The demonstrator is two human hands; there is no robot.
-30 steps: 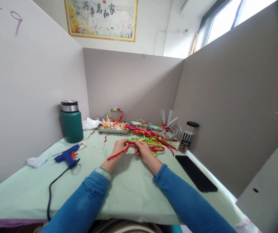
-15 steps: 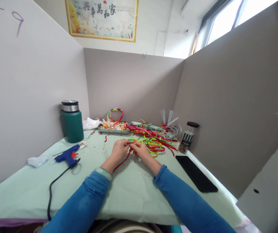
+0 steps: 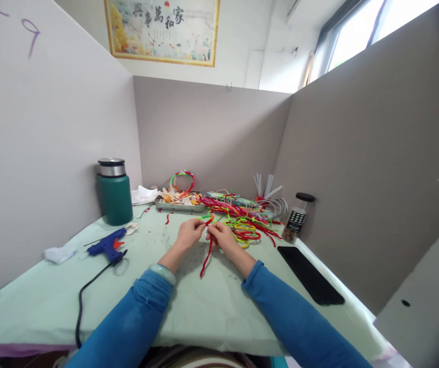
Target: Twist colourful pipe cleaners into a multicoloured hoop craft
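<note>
A fuzzy red pipe cleaner (image 3: 206, 259) dangles toward me from the fingertips of my right hand (image 3: 222, 237), which pinches it near its upper end. My left hand (image 3: 189, 235) is closed at the fingertips on the same work, just to the left. Above the fingers curves a short orange and green pipe cleaner piece (image 3: 211, 218), joined to or lying against the red one; the fingers hide which. Just beyond my right hand lies a pile of pipe cleaners (image 3: 238, 207) in red, pink, green and yellow.
A metal tray (image 3: 181, 207) of small pieces, with a colourful ring (image 3: 193, 180) on it, stands at the back. On the left are a green bottle (image 3: 115, 199) and a blue glue gun (image 3: 106, 246) with its cord. To the right are a jar (image 3: 295, 222) and a black slab (image 3: 311, 276). Partitions enclose the table.
The red pipe cleaner's free end has swung right, from beside my left wrist to hanging between the hands. The orange and green curve now shows more above my fingers, which have shifted slightly.
</note>
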